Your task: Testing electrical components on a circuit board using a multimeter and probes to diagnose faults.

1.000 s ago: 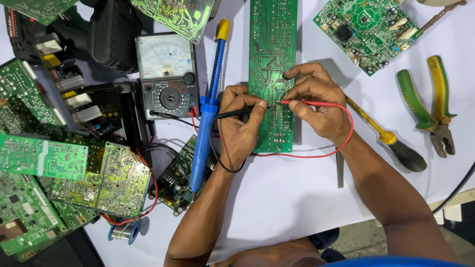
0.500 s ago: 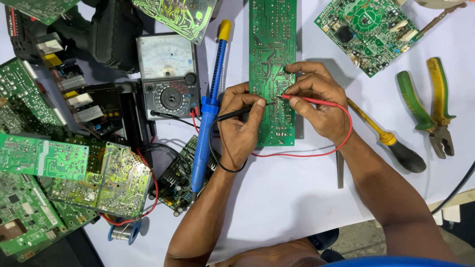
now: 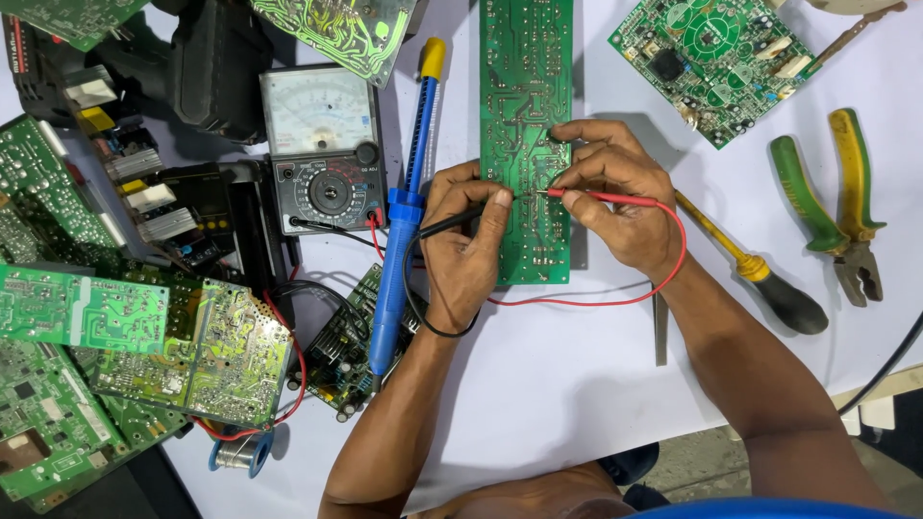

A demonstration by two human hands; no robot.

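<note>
**A:** Your left hand has its grip pinched on the black probe, and your right hand pinches the red probe. Both tips meet on the solder side of the long green circuit board, which lies flat on the bench at upper centre of the frame.

**B:** How do you get a clean reading here?

**A:** Rest the heels of your hands on the board or the bench so the tips don't skate across neighbouring pads. The traces there look closely packed, so I'd judge a slip could bridge two joints. Hold each probe steeply and press onto the solder itself, not the green lacquer.

**B:** And the meter?

**A:** The analogue multimeter sits upper left of centre, just left of the blue soldering iron. Glance with your eyes only; turning your head tends to drag the hands.

**B:** Anything in the way?

**A:** The red lead loops below the board's bottom edge towards your right wrist. Leave it slack so it doesn't tug the tip. The yellow-handled screwdriver and pliers lie apart at the right.
</note>
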